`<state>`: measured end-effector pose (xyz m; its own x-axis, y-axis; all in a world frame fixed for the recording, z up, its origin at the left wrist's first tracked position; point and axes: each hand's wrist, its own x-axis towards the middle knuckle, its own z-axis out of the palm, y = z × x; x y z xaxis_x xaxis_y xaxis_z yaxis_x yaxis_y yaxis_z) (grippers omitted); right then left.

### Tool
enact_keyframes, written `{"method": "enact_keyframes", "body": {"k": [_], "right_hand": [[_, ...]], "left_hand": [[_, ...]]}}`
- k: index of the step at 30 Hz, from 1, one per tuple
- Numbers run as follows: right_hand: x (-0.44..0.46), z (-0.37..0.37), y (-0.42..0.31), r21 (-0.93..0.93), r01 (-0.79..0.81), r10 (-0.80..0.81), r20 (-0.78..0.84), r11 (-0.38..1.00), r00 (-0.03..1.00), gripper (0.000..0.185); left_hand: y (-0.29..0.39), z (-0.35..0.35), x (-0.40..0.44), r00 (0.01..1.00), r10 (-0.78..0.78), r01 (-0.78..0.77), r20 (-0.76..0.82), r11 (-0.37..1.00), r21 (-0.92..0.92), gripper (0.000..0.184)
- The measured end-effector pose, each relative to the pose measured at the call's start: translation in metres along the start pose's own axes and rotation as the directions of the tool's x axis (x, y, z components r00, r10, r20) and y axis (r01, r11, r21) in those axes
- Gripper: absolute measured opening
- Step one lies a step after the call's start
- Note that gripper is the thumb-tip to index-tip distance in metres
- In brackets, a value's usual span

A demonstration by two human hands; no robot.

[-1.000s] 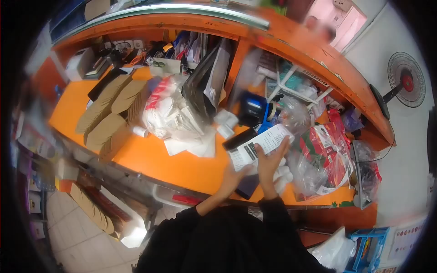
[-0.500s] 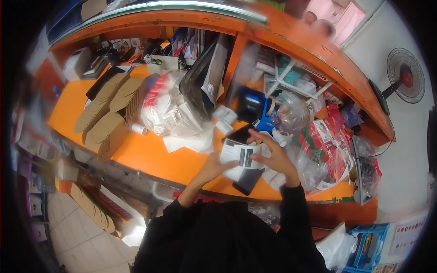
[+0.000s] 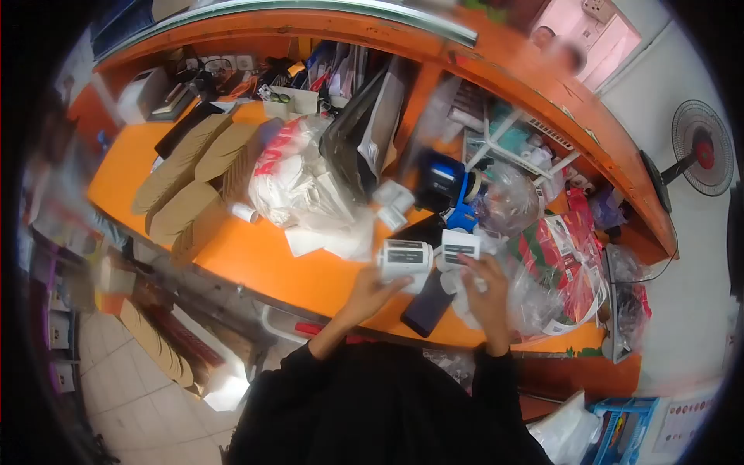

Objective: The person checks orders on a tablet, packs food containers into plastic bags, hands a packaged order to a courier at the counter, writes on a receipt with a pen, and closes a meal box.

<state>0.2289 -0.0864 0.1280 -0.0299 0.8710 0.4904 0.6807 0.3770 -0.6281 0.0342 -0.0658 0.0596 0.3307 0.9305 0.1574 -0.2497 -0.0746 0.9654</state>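
Observation:
My left hand [image 3: 370, 297] is closed around a roll of white labels [image 3: 404, 254] with dark printed bars. Between the fingers of my right hand [image 3: 487, 301] is a white label piece [image 3: 460, 246] with similar dark printing, just right of the roll. Whether a strip still joins the two cannot be made out. Below them a dark phone-like slab [image 3: 428, 307] lies on the orange desk [image 3: 310, 285]. Beyond my hands sits a blue-handled device [image 3: 463, 211], its kind unclear.
Several brown cardboard pieces [image 3: 183, 211] and a stuffed white plastic bag [image 3: 298, 174] lie to the left. White rolls [image 3: 393, 203] stand behind my hands. Clear bags of red and green goods [image 3: 554, 267] fill the right side, beneath an orange shelf edge [image 3: 535, 97].
My hands have moved apart. The printed label piece has shifted right with my right hand, while the roll stays in my left. The view has shifted slightly.

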Motion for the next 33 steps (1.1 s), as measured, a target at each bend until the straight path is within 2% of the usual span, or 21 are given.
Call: {"method": "enact_keyframes", "body": {"k": [2,4,5,7,8,12,14,15,17,18,20,21,23,24,26,27,29,31,33], "right_hand": [[-0.007,0.014,-0.007,0.0,0.015,-0.015,0.0,1.0,1.0,0.018],[-0.013,0.03,-0.005,0.092,-0.005,0.012,-0.072,0.996,0.997,0.02],[-0.015,0.035,-0.003,0.091,-0.008,0.015,-0.074,0.996,0.997,0.02],[-0.019,0.043,0.002,0.297,-0.206,0.242,-0.089,0.932,0.966,0.019],[-0.018,0.045,0.005,0.358,-0.189,0.248,-0.128,0.915,0.96,0.015],[-0.022,0.043,-0.001,0.31,-0.283,0.353,-0.199,0.908,0.914,0.012],[-0.029,0.053,0.014,0.502,-0.16,0.337,-0.284,0.85,0.898,0.01],[-0.033,0.054,0.017,0.501,-0.159,0.335,-0.283,0.851,0.899,0.01],[-0.039,0.054,0.022,0.613,-0.088,0.336,-0.302,0.785,0.892,0.012],[-0.04,0.055,0.023,0.613,-0.089,0.335,-0.3,0.785,0.893,0.012],[-0.041,0.054,0.025,0.637,-0.063,0.329,-0.308,0.769,0.893,0.014],[-0.04,0.053,0.021,0.635,-0.066,0.33,-0.306,0.77,0.893,0.014],[-0.034,0.049,0.008,0.73,-0.198,0.407,-0.119,0.654,0.906,0.016],[-0.031,0.049,0.003,0.729,-0.201,0.409,-0.118,0.655,0.905,0.016],[-0.027,0.052,-0.005,0.73,-0.27,0.492,-0.103,0.628,0.865,0.018],[-0.029,0.052,0.0,0.73,-0.271,0.491,-0.1,0.627,0.865,0.018],[-0.035,0.049,0.013,0.746,-0.195,0.479,-0.185,0.636,0.858,0.022],[-0.036,0.046,0.012,0.719,-0.216,0.471,-0.173,0.66,0.865,0.021],[-0.039,0.047,0.014,0.692,-0.274,0.487,-0.127,0.668,0.864,0.028]], "left_hand": [[-0.004,0.008,0.001,1.0,0.0,0.0,-0.003,0.999,-0.035,0.023],[-0.01,0.014,0.002,0.997,0.062,-0.056,-0.053,0.993,0.103,0.023],[-0.012,0.016,0.002,0.997,0.06,-0.055,-0.05,0.993,0.103,0.023],[-0.006,0.022,0.001,0.987,0.148,-0.124,-0.06,0.947,0.296,0.021],[-0.003,0.024,0.0,0.99,0.098,-0.086,-0.105,0.989,0.118,0.021],[-0.005,0.022,0.001,0.98,0.145,-0.115,-0.135,0.971,0.208,0.02],[-0.003,0.026,0.002,0.976,-0.01,0.013,-0.218,1.0,0.015,0.019],[-0.005,0.026,0.003,0.975,-0.008,0.012,-0.22,1.0,0.013,0.019],[-0.011,0.026,0.005,0.973,-0.064,0.029,-0.22,0.987,-0.156,0.019],[-0.012,0.028,0.005,0.973,-0.064,0.029,-0.223,0.987,-0.157,0.019],[-0.013,0.033,0.005,0.968,-0.103,0.017,-0.228,0.936,-0.353,0.021],[-0.014,0.033,0.004,0.968,-0.106,0.019,-0.228,0.935,-0.355,0.021],[-0.016,0.033,0.003,0.978,-0.04,0.014,-0.203,0.992,-0.129,0.022],[-0.016,0.034,0.003,0.978,-0.043,0.016,-0.203,0.991,-0.131,0.022],[-0.014,0.037,0.002,0.957,-0.215,0.17,-0.197,0.96,-0.221,0.025],[-0.014,0.036,0.002,0.956,-0.216,0.17,-0.2,0.96,-0.222,0.025],[-0.016,0.033,0.005,0.957,-0.209,0.121,-0.202,0.919,-0.376,0.028],[-0.011,0.033,0.006,0.957,-0.205,0.111,-0.206,0.913,-0.392,0.03],[-0.01,0.034,0.006,0.958,-0.201,0.104,-0.203,0.907,-0.408,0.031]]}}
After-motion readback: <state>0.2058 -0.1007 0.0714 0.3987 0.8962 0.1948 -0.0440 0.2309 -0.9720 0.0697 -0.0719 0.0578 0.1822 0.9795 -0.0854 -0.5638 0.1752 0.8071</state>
